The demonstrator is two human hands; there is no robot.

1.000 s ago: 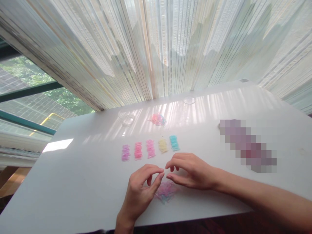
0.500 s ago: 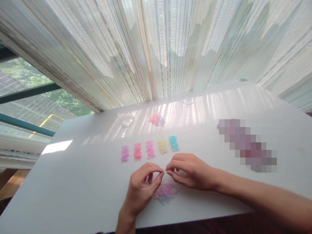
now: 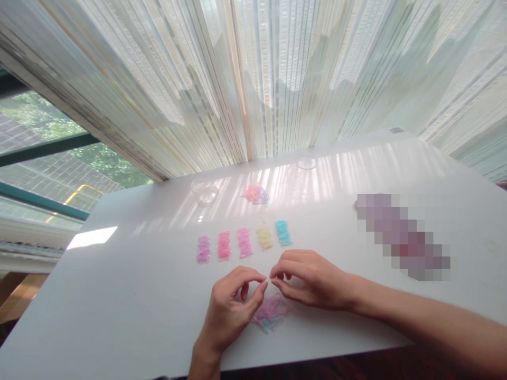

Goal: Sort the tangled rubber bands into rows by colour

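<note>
White table (image 3: 130, 295) fills the lower part of my feed. Just beyond the hands, side by side: purple bundle (image 3: 204, 249), coral bundle (image 3: 224, 246), pink bundle (image 3: 244, 243), yellow bundle (image 3: 264, 238), blue bundle (image 3: 283, 233). Those five look done, by my reading; left loose are the near pile (image 3: 271, 312), mixed colours, between the hands and below their fingertips, and the far pile (image 3: 257, 194), well beyond the bundles. Left hand (image 3: 233, 301) and right hand (image 3: 309, 277) face each other, thumb and index nearly meeting on each, tips just apart. Whether they pinch a strand, I can't tell.
</note>
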